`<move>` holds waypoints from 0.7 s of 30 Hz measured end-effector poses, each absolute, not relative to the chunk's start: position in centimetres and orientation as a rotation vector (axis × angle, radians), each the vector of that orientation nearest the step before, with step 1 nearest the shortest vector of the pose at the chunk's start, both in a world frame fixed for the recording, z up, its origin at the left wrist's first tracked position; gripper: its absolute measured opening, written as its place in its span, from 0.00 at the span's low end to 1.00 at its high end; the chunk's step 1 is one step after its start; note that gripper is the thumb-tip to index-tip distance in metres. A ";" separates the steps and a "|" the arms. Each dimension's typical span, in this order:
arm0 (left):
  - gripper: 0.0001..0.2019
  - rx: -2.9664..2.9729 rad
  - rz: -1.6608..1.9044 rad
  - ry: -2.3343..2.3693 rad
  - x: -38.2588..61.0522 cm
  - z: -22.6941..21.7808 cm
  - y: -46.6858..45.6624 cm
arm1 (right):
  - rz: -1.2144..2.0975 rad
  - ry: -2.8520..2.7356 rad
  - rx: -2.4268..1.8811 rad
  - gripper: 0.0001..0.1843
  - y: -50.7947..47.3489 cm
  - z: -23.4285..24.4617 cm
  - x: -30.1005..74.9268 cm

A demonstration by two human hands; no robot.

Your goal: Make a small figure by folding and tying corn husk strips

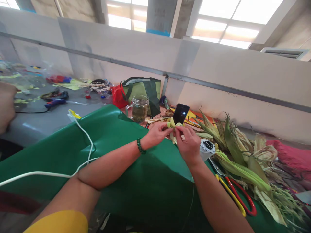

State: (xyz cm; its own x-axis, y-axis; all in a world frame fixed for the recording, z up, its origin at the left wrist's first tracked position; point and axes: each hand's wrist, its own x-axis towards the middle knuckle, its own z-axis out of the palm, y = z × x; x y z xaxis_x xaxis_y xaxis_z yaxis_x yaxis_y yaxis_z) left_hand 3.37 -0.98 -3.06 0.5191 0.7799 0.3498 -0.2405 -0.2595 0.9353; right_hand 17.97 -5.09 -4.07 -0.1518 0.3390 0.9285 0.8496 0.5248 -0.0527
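Observation:
My left hand and my right hand meet over the green sheet, both with fingers pinched. Between their fingertips is a small folded strip of pale yellow-green corn husk. The fingers hide part of it. A green bead bracelet circles my left wrist. Beside my right hand stands a white roll with dark strands at its top. A thin thread hangs below my right forearm. Scissors with red and yellow handles lie to the right, next to a heap of corn husks.
Behind my hands, a dark phone leans upright. A glass mug of liquid stands before a green bag. A white cable crosses the green sheet. At left are a glue gun and another person's hand.

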 end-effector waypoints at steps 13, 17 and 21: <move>0.16 1.549 1.089 0.524 2.9 -2.8 -0.4 | 0.031 -1.581 -1.134 0.16 -5.1 -3.7 18.0; 0.14 1.625 1.044 0.569 2.6 -2.1 -0.9 | 0.149 -1.453 -1.150 0.18 -4.6 -3.0 18.9; 0.14 1.658 0.903 0.630 2.6 -1.7 -1.3 | 0.283 -1.345 -1.054 0.13 -4.9 -2.3 18.8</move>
State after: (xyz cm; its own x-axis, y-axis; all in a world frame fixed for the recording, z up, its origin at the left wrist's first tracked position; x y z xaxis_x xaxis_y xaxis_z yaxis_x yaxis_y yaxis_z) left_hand 2.65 -1.26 -1.73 0.5694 0.7854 0.2429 -0.0432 -0.2664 0.9629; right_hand 18.79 -4.95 -2.26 0.2692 0.7097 0.6510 0.3866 0.5395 -0.7480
